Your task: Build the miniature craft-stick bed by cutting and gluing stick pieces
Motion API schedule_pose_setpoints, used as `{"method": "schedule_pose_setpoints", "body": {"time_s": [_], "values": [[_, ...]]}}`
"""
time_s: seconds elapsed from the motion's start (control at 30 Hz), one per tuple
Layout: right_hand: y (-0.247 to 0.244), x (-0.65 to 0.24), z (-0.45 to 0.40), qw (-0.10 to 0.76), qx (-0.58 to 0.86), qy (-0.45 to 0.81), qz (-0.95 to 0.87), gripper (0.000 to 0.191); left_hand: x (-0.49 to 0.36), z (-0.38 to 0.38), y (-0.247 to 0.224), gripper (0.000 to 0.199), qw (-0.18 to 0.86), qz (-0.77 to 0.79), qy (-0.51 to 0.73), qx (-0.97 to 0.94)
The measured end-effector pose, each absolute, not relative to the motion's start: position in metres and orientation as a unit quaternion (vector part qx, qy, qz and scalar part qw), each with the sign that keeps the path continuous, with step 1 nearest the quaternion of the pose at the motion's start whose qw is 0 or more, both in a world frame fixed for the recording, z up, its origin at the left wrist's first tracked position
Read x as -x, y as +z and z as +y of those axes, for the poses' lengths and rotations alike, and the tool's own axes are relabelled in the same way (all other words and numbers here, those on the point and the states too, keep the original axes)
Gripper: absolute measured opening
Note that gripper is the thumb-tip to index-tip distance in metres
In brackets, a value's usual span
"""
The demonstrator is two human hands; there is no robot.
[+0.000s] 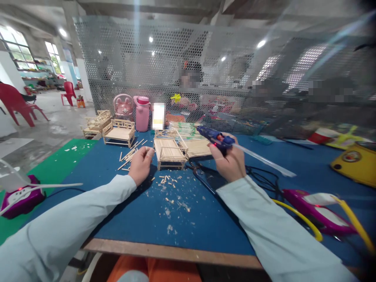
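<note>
My right hand [230, 162] is wrapped round a blue glue gun [216, 137], its nozzle pointing up and left and a long clear glue stick [264, 158] coming out of its back. My left hand [141, 164] is closed, thumb against the curled fingers; whatever it pinches, if anything, is hidden. Just right of it stands a small model bench [170, 152] of pale wooden sticks, with railings. Loose sticks [129, 156] lie behind and left of the left hand. Further back is another finished-looking model bench [120, 133], with more stick models [96, 123] beside it.
Pliers with dark handles [202, 180] lie between bench and right arm. Offcuts [167, 180] litter the blue tabletop [132, 219]. Purple power strips [320, 213] with cables sit at both sides. A pink flask [142, 113], a lit screen [158, 116] and a perforated metal screen [135, 58] stand behind.
</note>
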State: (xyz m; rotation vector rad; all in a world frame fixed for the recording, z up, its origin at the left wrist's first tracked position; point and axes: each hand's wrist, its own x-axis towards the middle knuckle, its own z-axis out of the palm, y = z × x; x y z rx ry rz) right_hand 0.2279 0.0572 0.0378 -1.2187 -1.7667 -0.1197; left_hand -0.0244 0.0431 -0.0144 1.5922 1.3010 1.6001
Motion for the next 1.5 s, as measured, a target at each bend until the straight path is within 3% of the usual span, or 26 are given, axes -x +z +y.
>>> {"method": "schedule_pose_setpoints", "body": {"time_s": [0.1,0.27,0.37,0.5,0.57,0.7,1.17,1.27,1.37,1.5], "values": [[0.036,-0.237,0.092,0.367,0.626,-0.087,-0.682,0.045,0.023,0.039,-0.011,0.022,0.253,0.480,0.608,-0.580],[0.017,-0.242,0.141,0.293,0.628,-0.115,-0.711,0.024,0.020,0.033,-0.008,0.018,0.247,0.465,0.608,-0.594],[0.016,-0.241,0.142,0.322,0.554,-0.138,-0.755,0.022,0.018,0.030,-0.007,0.016,0.235,0.459,0.605,-0.606],[0.037,-0.219,0.100,0.501,0.465,-0.185,-0.706,0.016,0.013,0.025,-0.005,0.015,0.245,0.456,0.609,-0.601],[0.045,-0.196,0.070,0.531,0.392,-0.151,-0.736,0.012,0.010,0.023,-0.005,0.017,0.277,0.449,0.617,-0.584],[0.040,-0.152,0.031,0.444,0.261,-0.007,-0.857,0.016,0.005,0.020,-0.004,0.023,0.339,0.429,0.623,-0.560],[0.023,-0.140,0.033,0.475,0.326,0.122,-0.808,0.012,-0.003,0.013,0.000,0.029,0.425,0.421,0.607,-0.523],[0.020,-0.143,0.039,0.468,0.348,0.105,-0.806,0.014,-0.002,0.017,-0.003,0.024,0.421,0.434,0.613,-0.509],[0.015,-0.148,0.049,0.441,0.363,0.011,-0.821,0.018,0.003,0.029,-0.007,0.013,0.399,0.466,0.640,-0.464],[0.009,-0.149,0.057,0.356,0.363,-0.099,-0.855,0.026,0.009,0.045,-0.015,0.031,0.425,0.443,0.624,-0.482]]}}
